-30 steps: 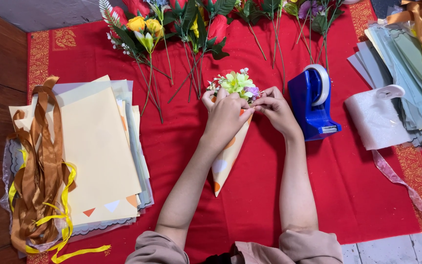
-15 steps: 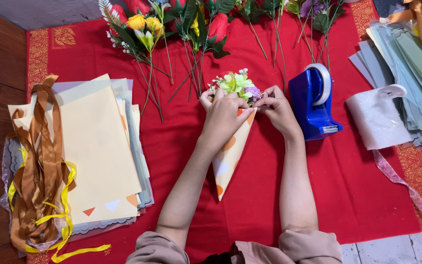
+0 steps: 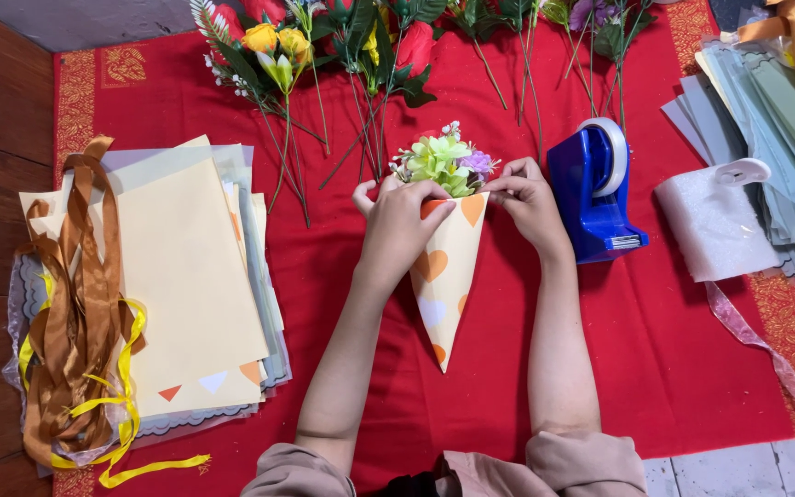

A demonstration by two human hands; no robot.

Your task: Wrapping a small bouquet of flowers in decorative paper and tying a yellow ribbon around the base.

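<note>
Barely anything shifted from a second earlier: both hands stayed at the cone's mouth, fingers only slightly readjusted. Left hand (image 3: pixel 399 225) was wrapped over the upper left edge of the paper cone (image 3: pixel 446 276), fingers curled shut on it; right hand (image 3: pixel 531 202) pinched the upper right rim between thumb and fingertips. That cone, cream with orange hearts, lay on the red cloth (image 3: pixel 674 350) with its tip pointing toward the person, a small posy (image 3: pixel 443 158) of green and purple blooms poking out the top. Just right of the right hand stood a blue tape dispenser (image 3: pixel 595 193), then a white roll (image 3: pixel 715 216). Loose flower stems (image 3: pixel 324 55) lay beyond. Off left sat a paper stack (image 3: pixel 186 276) with brown and yellow ribbons (image 3: pixel 75 313).
</note>
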